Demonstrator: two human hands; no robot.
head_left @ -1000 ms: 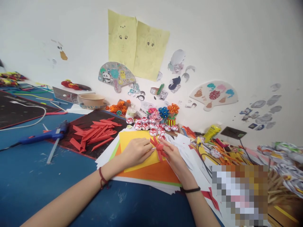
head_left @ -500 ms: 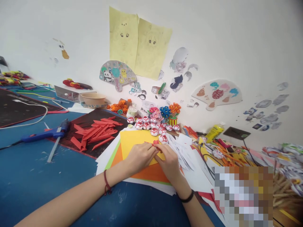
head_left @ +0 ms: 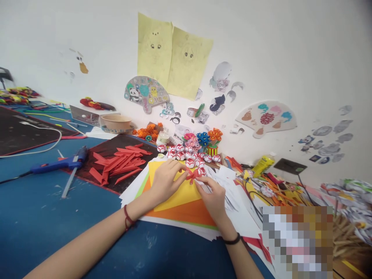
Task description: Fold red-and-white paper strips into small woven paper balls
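Over the yellow sheet [head_left: 174, 193] topping a paper stack on the blue table [head_left: 43, 217], the left hand [head_left: 165, 180] and right hand [head_left: 213, 197], fingers curled nearly closed, pinch a small red paper piece [head_left: 193, 175] between them, at twelve o'clock from both wrists.

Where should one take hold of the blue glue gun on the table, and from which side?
Grip the blue glue gun at its thick handle end, near the black mat, probably from above: it lies flat on the blue table, and its left end narrows into a cord.
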